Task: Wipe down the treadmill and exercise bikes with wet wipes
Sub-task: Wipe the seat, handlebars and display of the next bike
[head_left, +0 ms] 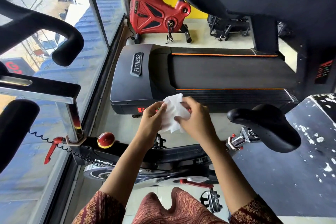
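Gym floor by a glass wall holds a black treadmill (200,76), a red exercise bike (156,14) behind it and a black spin bike (163,156) nearest. Both the left hand (152,120) and right hand (194,120) pinch 1 white wet wipe (174,112), held above the spin bike and touching no machine; judging by that, wiping looks barely begun.

I get one view only, from the head: a wide-angle lens facing forward and steeply down. The left hand (151,117) and right hand (196,121) sit close at centre frame, holding the wet wipe (174,112). The treadmill (227,72) lies farther off across the middle, and the window (87,71) bows down the left side.
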`<state>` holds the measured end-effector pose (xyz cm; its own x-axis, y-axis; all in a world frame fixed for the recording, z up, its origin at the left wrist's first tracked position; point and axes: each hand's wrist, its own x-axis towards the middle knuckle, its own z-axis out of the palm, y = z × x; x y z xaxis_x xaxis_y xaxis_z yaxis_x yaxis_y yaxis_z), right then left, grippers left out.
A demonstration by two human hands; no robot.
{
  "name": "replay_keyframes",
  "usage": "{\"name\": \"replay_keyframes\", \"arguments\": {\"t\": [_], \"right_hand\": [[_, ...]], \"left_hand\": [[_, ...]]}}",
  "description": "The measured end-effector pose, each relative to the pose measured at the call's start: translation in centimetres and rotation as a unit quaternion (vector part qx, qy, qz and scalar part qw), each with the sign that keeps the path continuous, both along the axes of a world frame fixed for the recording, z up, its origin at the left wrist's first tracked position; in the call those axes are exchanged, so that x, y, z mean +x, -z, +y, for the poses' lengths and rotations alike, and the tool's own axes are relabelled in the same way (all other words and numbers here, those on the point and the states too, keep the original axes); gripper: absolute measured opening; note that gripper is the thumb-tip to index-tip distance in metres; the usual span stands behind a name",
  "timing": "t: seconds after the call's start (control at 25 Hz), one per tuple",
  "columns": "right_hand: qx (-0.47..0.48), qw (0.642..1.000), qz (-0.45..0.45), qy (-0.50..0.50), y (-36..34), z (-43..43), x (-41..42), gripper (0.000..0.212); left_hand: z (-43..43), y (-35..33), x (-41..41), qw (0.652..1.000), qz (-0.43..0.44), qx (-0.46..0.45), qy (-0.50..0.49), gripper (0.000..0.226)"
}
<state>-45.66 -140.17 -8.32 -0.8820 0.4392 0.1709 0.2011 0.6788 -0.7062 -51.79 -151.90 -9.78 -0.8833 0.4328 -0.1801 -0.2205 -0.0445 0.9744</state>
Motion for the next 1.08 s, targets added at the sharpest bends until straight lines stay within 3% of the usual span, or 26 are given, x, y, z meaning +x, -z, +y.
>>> {"name": "replay_keyframes", "arguments": {"t": [0.12,0.2,0.28,0.4,0.56,0.68,0.72,0.8,0.88,0.92,1.0,1.08], "right_hand": [[0.026,0.979,-0.102,-0.176,0.0,-1.0,0.1,0.075],[0.043,0.962,-0.148,-0.226,0.0,-0.8,0.3,0.073],[-0.019,0.982,-0.055,-0.179,0.2,-0.4,0.3,0.048],[-0.138,0.988,0.05,-0.048,0.4,0.8,0.1,0.027],[-0.294,0.954,0.008,-0.055,0.7,1.0,0.3,0.048],[-0.275,0.959,0.001,-0.069,1.2,0.9,0.6,0.062],[-0.269,0.961,0.006,-0.066,1.3,1.0,0.7,0.063],[-0.285,0.956,0.025,-0.058,1.3,1.3,0.8,0.063],[-0.303,0.951,0.039,-0.056,1.2,1.6,1.0,0.062],[-0.304,0.95,0.042,-0.059,1.2,1.7,1.2,0.062],[-0.312,0.946,0.054,-0.074,1.1,1.8,1.5,0.061],[-0.334,0.935,0.077,-0.095,0.9,1.6,1.8,0.06]], "left_hand": [[0.1,-0.1,0.3,0.999,0.009,0.051,0.002,0.039],[-0.3,-0.1,-0.1,0.997,0.014,0.067,-0.02,0.037],[-0.7,-0.2,-0.3,0.996,0.016,0.071,-0.047,0.019],[-1.1,-0.2,-0.3,0.996,-0.003,0.07,-0.048,0.022],[-1.2,-0.3,-0.6,0.997,-0.014,0.063,-0.048,0.021],[-0.9,0.0,-0.7,0.997,-0.007,0.04,-0.059,0.009],[-0.8,0.3,-0.6,0.998,0.008,0.02,-0.062,0.014],[-1.1,1.0,-0.8,0.984,0.143,-0.087,-0.067,0.044],[-1.4,1.4,-1.0,0.938,0.309,-0.156,-0.013,0.055],[-1.4,1.1,-0.9,0.93,0.329,-0.16,0.041,0.056],[-1.3,0.9,-0.6,0.933,0.29,-0.161,0.138,0.058],[-1.2,1.1,-0.4,0.938,0.259,-0.152,0.172,0.048]]}}
